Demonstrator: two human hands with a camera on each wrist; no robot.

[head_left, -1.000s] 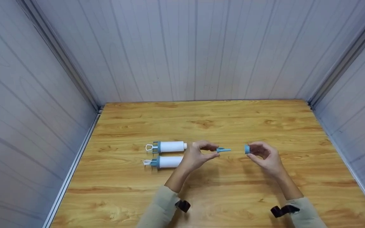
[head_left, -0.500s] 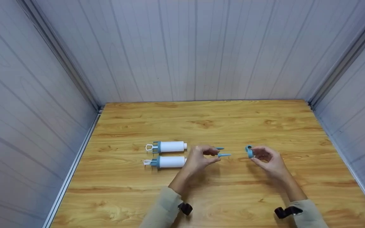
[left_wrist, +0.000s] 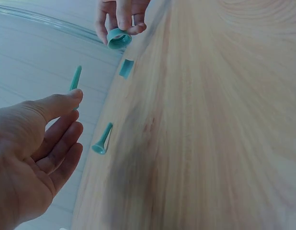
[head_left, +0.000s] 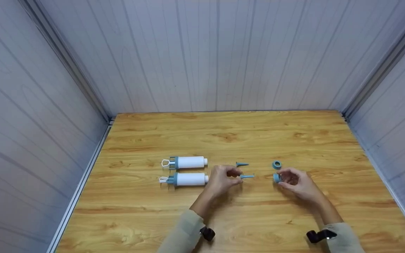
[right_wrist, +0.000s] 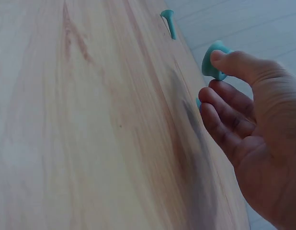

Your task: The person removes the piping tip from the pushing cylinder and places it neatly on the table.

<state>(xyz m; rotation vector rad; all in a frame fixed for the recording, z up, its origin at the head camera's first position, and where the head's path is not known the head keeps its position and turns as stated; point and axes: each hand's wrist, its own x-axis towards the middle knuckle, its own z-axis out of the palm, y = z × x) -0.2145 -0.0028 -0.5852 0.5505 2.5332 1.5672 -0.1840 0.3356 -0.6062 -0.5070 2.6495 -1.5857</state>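
Thumb and fingers of my left hand (head_left: 222, 180) pinch a thin tapered teal nozzle (head_left: 247, 176), which points right. A matching nozzle (head_left: 242, 164) lies on the table just beyond that hand; its flared end shows in the left wrist view (left_wrist: 98, 147). With thumb and fingertips, my right hand (head_left: 298, 182) holds a ring-shaped teal cap (right_wrist: 215, 61). A second cap ring (head_left: 276, 164) rests on the wood behind it, its round opening facing up. In the right wrist view, fingers mostly cover that second ring.
Two white syringe-like tubes (head_left: 191, 162) with blue-grey collars and white loop handles lie parallel, left of the left hand. The wood-grain table (head_left: 223, 133) is bounded by pale panel walls (head_left: 202, 56) at the back and sides.
Both hands have drawn toward the person, carrying one nozzle and one cap. The other nozzle and cap now show separately on the table behind them.
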